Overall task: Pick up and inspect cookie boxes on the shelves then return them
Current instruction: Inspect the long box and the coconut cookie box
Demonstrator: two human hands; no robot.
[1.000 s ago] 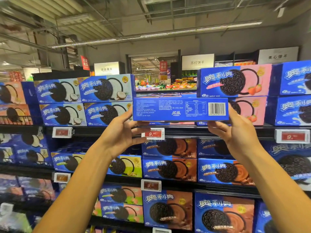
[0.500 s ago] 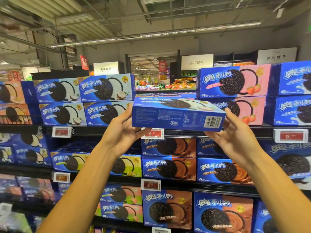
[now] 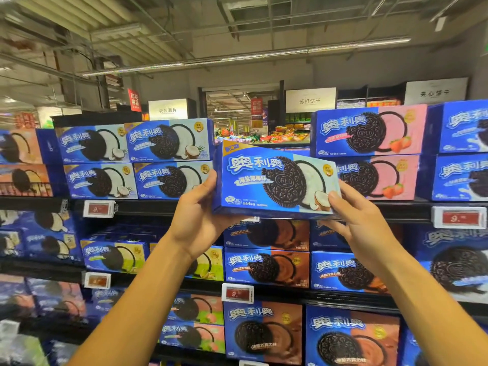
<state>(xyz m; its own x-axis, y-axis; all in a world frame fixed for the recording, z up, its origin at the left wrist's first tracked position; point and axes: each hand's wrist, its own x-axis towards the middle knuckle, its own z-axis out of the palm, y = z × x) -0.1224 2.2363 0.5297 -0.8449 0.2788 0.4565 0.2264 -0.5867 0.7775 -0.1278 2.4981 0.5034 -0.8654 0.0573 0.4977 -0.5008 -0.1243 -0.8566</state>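
Held up before the top shelf (image 3: 396,211): blue cookie box (image 3: 274,180), front outward, dark cookie and coconut printed on it, tilted slightly. Gripped at its 9 o'clock end by left hand (image 3: 196,220), thumb on the edge, fingers hidden behind. Pinched at 4 o'clock by right hand (image 3: 361,228), thumb over the front corner. Stacked at 9 o'clock: matching coconut boxes (image 3: 137,159); at 3 o'clock, pink strawberry boxes (image 3: 369,151).
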